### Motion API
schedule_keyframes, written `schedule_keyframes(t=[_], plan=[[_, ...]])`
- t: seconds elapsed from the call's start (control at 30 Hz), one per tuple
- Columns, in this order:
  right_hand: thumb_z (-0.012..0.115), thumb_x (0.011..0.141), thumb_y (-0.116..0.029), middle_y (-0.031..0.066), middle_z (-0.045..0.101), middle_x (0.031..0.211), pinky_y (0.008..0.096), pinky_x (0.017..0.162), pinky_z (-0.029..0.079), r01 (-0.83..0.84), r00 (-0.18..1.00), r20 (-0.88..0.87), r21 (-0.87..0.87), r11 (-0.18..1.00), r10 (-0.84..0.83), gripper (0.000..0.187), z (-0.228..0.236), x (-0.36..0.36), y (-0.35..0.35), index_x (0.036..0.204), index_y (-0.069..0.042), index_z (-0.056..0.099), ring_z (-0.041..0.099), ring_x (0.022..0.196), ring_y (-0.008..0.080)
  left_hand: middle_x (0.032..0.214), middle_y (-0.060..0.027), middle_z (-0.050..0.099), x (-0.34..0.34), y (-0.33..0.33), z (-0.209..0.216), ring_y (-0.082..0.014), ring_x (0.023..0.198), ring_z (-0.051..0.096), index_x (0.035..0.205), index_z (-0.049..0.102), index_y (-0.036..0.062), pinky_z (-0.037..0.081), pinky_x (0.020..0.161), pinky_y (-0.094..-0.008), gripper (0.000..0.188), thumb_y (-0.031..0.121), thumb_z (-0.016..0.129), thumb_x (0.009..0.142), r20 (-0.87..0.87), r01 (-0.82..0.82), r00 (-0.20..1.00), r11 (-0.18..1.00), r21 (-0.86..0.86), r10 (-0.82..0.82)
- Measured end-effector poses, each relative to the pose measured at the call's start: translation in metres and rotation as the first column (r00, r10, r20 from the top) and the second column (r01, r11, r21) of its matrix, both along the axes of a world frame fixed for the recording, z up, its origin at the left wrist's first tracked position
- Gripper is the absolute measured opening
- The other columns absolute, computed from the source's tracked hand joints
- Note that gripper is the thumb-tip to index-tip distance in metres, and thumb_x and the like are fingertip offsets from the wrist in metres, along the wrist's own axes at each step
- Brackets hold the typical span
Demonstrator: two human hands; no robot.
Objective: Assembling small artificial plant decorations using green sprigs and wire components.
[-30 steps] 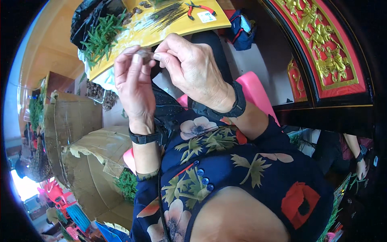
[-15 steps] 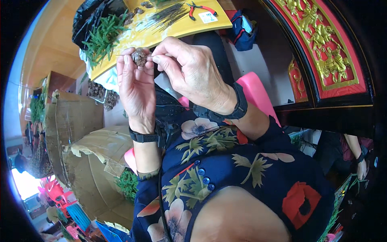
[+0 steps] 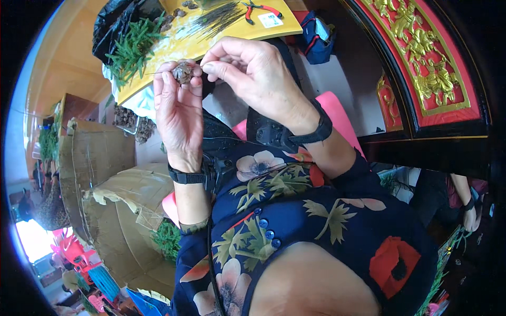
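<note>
My left hand (image 3: 179, 116) holds a small brown pine cone (image 3: 183, 72) upright between thumb and fingers, just off the near edge of the yellow table (image 3: 195, 48). A thin wire sticks out on the cone's left side. To the right of the cone, my right hand (image 3: 263, 79) is closed in a pinch, its fingertips beside the cone on what looks like the other end of the wire; the fingers mostly hide it. Green artificial sprigs (image 3: 129, 55) lie on the table's left, and a bundle of dark wires (image 3: 219, 20) lies farther back.
Red-handled pliers (image 3: 262, 10) rest near the table's far right. A black plastic bag (image 3: 108, 26) sits at its left. A torn cardboard box (image 3: 118, 221) stands on my left, and a pink chair (image 3: 337, 118) is under me. Another person's hand (image 3: 470, 218) shows at far right.
My right hand has shifted slightly up and turned, its fingertips still by the cone. The cone has tilted a little in my left hand, which stays in place.
</note>
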State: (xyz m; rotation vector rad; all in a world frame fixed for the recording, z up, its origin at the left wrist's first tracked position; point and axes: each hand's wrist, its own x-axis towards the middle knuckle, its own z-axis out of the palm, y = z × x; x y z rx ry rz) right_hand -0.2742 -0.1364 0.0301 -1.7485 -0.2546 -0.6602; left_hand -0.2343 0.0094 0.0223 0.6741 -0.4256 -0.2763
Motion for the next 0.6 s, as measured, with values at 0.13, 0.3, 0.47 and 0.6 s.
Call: schedule_keyframes(t=[0.13, 0.3, 0.47, 0.6], plan=[[0.061, 0.085, -0.004, 0.0013, 0.064, 0.077, 0.0181, 0.063, 0.048, -0.039, 0.998, -0.048, 0.049, 0.998, 0.042, 0.007, 0.003, 0.000, -0.007, 0.090, 0.002, 0.062, 0.060, 0.070, 0.0040, 0.106, -0.0168, 0.055, -0.001, 0.000, -0.001, -0.0220, 0.095, 0.056, 0.109, 0.049, 0.0036, 0.048, 0.081, -0.0287, 0.020, 0.018, 0.048, 0.095, 0.018, 0.036, 0.999, 0.999, 0.018, -0.036], [0.060, 0.085, -0.005, 0.0018, 0.064, 0.075, 0.0176, 0.061, 0.047, -0.021, 1.000, 0.022, -0.032, 0.999, 0.021, 0.008, 0.012, -0.004, -0.013, 0.090, 0.002, 0.062, 0.060, 0.068, 0.0035, 0.107, -0.0176, 0.056, 0.002, 0.004, 0.001, -0.0226, 0.096, 0.056, 0.108, 0.049, 0.0037, 0.048, 0.084, -0.0304, 0.020, 0.019, 0.048, 0.095, 0.060, 0.147, 0.987, 0.988, 0.048, -0.150], [0.060, 0.084, -0.005, 0.0019, 0.064, 0.071, 0.0188, 0.057, 0.046, 0.055, 0.994, 0.100, -0.169, 0.984, -0.039, 0.006, 0.019, -0.007, -0.018, 0.088, 0.000, 0.063, 0.059, 0.064, 0.0030, 0.108, -0.0197, 0.057, 0.009, 0.010, 0.002, -0.0238, 0.097, 0.057, 0.106, 0.049, 0.0035, 0.047, 0.085, -0.0321, 0.018, 0.018, 0.048, 0.095, 0.085, 0.269, 0.956, 0.956, 0.118, -0.280], [0.061, 0.083, -0.004, 0.0021, 0.064, 0.070, 0.0199, 0.055, 0.045, 0.104, 0.987, 0.147, -0.300, 0.948, -0.061, 0.005, 0.020, -0.010, -0.021, 0.086, -0.002, 0.064, 0.058, 0.062, 0.0030, 0.107, -0.0219, 0.058, 0.014, 0.018, 0.006, -0.0240, 0.096, 0.057, 0.104, 0.049, 0.0026, 0.046, 0.084, -0.0314, 0.016, 0.016, 0.049, 0.094, 0.043, 0.440, 0.891, 0.883, 0.167, -0.452]])
